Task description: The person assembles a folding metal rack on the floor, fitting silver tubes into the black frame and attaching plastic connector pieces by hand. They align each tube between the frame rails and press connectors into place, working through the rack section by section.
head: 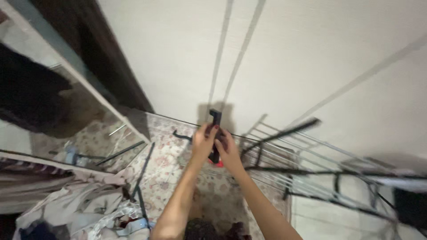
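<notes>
Both my hands are raised together in the middle of the view, close to the white wall. My left hand (203, 141) and my right hand (228, 149) grip a small dark object (215, 119) that sticks up above my fingers; a bit of red shows below it. Its exact kind is too blurred to tell. Just to the right stands a metal drying rack (284, 151) with thin bars.
A patterned carpet (169, 164) covers the floor below. A heap of light cloth and clothes (84, 209) lies at the lower left. A mirror or glass panel with a pale frame (89, 84) leans at the left. Dark rods (142, 173) lie on the carpet.
</notes>
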`<act>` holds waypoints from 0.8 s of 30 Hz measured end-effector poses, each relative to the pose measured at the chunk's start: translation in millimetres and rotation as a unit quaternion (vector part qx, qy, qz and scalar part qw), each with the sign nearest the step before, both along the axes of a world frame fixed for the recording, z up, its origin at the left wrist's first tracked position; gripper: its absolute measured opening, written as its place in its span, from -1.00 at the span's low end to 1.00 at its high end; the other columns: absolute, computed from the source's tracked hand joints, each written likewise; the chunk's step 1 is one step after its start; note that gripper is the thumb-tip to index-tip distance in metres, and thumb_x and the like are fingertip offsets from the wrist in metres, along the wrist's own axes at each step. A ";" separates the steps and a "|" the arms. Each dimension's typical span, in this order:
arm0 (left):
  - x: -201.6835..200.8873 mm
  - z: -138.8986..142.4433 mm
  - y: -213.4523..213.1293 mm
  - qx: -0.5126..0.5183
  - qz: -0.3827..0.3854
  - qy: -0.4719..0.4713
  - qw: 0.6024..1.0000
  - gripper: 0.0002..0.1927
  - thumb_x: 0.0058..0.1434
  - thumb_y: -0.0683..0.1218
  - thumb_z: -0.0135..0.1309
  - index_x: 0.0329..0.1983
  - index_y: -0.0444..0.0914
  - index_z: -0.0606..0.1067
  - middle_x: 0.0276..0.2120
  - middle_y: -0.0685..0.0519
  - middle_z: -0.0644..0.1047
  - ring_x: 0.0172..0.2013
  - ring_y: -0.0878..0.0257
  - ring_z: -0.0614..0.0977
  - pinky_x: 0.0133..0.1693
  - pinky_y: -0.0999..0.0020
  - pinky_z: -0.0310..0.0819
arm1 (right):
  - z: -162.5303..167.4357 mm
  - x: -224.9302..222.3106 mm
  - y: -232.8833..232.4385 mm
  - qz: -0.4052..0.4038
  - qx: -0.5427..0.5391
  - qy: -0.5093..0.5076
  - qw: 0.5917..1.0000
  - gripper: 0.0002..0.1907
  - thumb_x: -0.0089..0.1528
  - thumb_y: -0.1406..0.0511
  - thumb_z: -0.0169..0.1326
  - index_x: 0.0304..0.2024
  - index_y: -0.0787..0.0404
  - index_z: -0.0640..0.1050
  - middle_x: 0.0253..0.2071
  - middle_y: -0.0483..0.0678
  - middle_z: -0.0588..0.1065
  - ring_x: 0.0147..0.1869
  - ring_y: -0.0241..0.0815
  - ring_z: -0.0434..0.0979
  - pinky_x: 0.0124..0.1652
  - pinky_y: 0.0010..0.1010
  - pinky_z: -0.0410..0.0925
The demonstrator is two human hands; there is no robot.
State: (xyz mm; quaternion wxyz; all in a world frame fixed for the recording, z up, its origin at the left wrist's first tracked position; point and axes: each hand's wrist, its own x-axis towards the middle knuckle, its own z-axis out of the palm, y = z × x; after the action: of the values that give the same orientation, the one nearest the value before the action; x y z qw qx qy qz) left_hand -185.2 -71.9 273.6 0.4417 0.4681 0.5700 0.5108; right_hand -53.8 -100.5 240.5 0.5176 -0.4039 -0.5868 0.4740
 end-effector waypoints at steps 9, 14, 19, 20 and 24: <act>108.2 43.2 -9.9 0.161 -0.134 -0.167 0.963 -0.68 0.50 -0.03 0.02 -0.14 -0.42 0.55 -0.32 0.04 0.61 -0.29 0.39 0.59 -0.26 0.45 0.49 | 128.3 104.0 -67.4 -0.030 -0.128 0.082 0.988 -0.39 0.37 0.30 0.12 0.45 0.11 0.28 -0.06 0.02 0.52 -0.09 -0.30 0.55 -0.20 -0.48 0.43; 147.8 66.7 -10.5 0.151 -0.226 -0.149 0.951 -0.61 0.52 0.03 -0.14 -0.03 -0.36 0.57 -0.33 0.09 0.63 -0.38 0.44 0.58 -0.31 0.52 0.47 | 189.6 173.6 -78.1 -0.003 -0.114 0.178 0.977 -0.32 0.36 0.32 0.10 0.45 0.30 0.14 0.04 0.17 0.56 -0.08 -0.13 0.61 -0.11 -0.40 0.53; 147.4 70.3 -31.6 0.104 -0.256 -0.014 0.961 -0.71 0.41 -0.04 -0.01 0.07 -0.29 0.55 -0.28 0.12 0.63 -0.48 0.42 0.53 -0.44 0.50 0.44 | 220.3 231.6 -61.1 -0.088 -0.181 0.202 0.959 -0.38 0.32 0.32 0.07 0.35 0.45 0.20 0.10 0.14 0.54 0.12 -0.01 0.63 0.09 -0.24 0.53; 145.5 67.1 -34.5 0.127 -0.279 -0.019 0.952 -0.71 0.39 -0.07 0.02 0.10 -0.28 0.54 -0.24 0.13 0.62 -0.46 0.43 0.54 -0.42 0.51 0.46 | 221.3 241.6 -54.7 -0.085 -0.193 0.210 0.955 -0.41 0.32 0.31 0.06 0.32 0.47 0.23 0.11 0.14 0.54 0.14 0.02 0.62 0.11 -0.20 0.52; 142.3 48.5 -42.0 0.126 -0.306 0.015 0.944 -0.65 0.33 -0.20 0.07 0.19 -0.25 0.52 -0.21 0.11 0.63 -0.44 0.45 0.53 -0.39 0.50 0.46 | 202.7 258.8 -34.3 -0.055 -0.217 0.196 0.955 -0.54 0.36 0.32 0.06 0.20 0.56 0.38 0.10 0.15 0.52 0.18 0.01 0.61 0.12 -0.22 0.51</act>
State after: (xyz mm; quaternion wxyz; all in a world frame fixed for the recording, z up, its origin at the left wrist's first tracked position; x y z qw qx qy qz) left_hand -42.9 -113.9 322.1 0.5058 0.6793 0.3370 0.4114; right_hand 205.1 -134.8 443.2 0.5478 -0.4366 -0.3339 0.6307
